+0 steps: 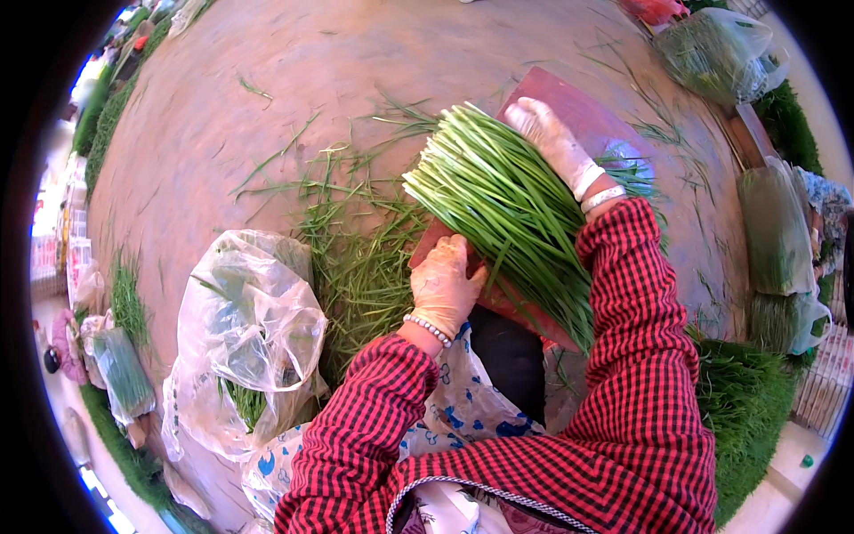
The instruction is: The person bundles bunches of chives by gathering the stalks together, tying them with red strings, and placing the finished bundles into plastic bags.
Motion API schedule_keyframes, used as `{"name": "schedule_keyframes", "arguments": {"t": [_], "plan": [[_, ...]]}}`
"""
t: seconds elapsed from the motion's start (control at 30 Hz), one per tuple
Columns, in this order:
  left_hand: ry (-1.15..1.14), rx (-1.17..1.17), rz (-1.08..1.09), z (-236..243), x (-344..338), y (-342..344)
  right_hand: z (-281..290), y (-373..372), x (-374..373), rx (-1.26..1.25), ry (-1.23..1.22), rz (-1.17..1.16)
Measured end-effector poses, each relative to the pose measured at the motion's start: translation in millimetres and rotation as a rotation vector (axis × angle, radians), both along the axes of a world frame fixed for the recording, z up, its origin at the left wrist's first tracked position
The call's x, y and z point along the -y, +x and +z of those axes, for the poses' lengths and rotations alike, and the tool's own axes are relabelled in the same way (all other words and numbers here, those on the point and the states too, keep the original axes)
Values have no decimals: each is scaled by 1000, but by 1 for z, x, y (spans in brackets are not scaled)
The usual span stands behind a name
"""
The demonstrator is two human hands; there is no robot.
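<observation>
- Green stalks [507, 214]: bundled on red board [574, 102], between both hands; right edge partly covered by right sleeve [636, 276].
- Right hand [553, 144]: against stalks' far right side; thumb hidden, grip cannot be determined.
- Left hand [447, 283]: at near left side; grip cannot be determined.
- Plastic bag [258, 307]: left; contents obscured.

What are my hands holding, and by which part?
Your right hand holds the bundle of green stalks by its right side, near the pale ends. Your left hand is at the red board; I can't tell whether it grips.
</observation>
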State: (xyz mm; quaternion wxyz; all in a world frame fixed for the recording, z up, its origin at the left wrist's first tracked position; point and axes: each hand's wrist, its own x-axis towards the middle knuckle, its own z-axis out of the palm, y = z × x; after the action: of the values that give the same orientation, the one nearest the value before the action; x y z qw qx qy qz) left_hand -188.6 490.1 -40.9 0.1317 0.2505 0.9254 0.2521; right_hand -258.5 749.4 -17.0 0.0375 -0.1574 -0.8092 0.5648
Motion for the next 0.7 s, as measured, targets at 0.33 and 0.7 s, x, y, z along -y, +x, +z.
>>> {"name": "schedule_keyframes", "arguments": {"t": [0.33, 0.7], "plan": [[-43, -133, -10, -8, 3, 1, -27, -32, -34, 532, 488, -251], [-58, -135, -106, -13, 5, -5, -16, -21, -8, 210, 671, -87]]}}
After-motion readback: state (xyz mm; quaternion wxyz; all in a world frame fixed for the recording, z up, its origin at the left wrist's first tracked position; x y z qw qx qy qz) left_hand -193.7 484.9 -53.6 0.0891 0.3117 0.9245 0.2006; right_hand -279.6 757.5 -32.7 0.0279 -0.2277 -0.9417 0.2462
